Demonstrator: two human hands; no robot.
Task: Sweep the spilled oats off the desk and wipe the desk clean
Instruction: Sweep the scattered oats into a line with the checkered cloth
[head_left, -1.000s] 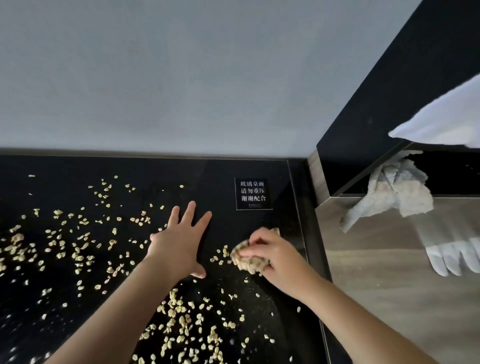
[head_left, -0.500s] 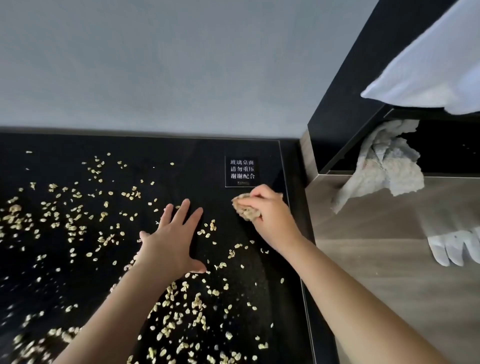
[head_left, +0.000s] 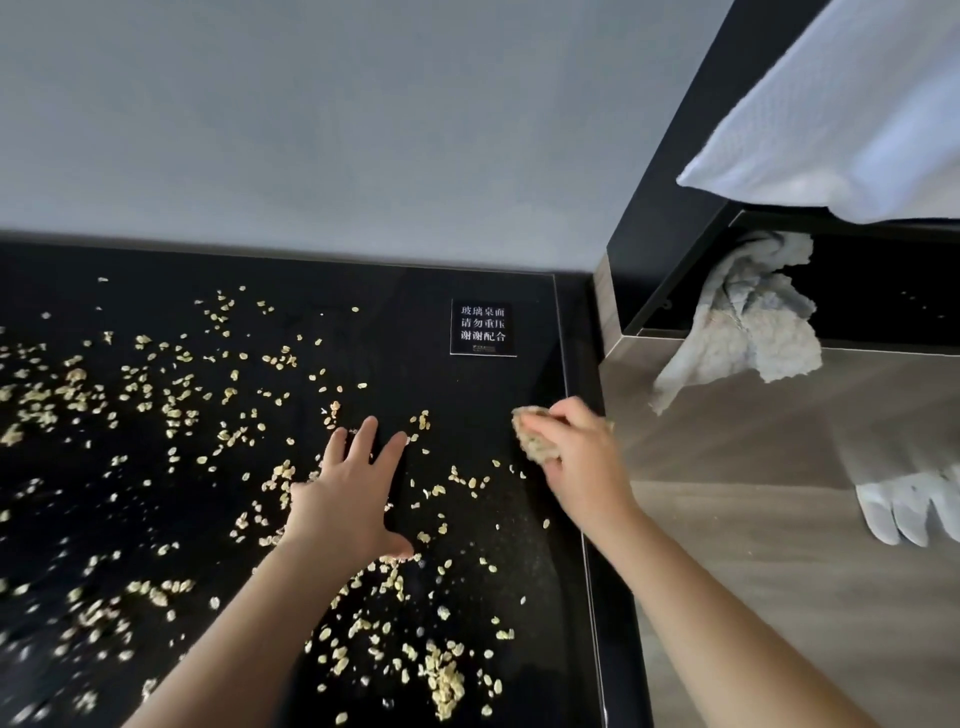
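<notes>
The right hand (head_left: 582, 462) grips a crumpled rag (head_left: 535, 439), fingers curled round it. It has moved outward. A second ago it worked close beside the thumb of the left hand (head_left: 353, 499), half a second ago it reached the small printed label (head_left: 483, 327) ahead of it, and now it sits against the right-hand edge of the desk (head_left: 415, 322), well apart from the other hand. The left hand has hardly changed: it stays flat on the black glass with fingers spread wide, holding nothing, apparently as a brace. The oats (head_left: 447, 680) remain nearly everywhere. They lie thick beyond the left hand on its outer side, in a loose band between the two hands, and in a denser heap near the right forearm. The pass along the right margin seems to have thinned only the strip just ahead of the right hand, so the sweeping looks barely begun and no wiping can count yet. The gathered flakes will need a stroke towards one edge.
</notes>
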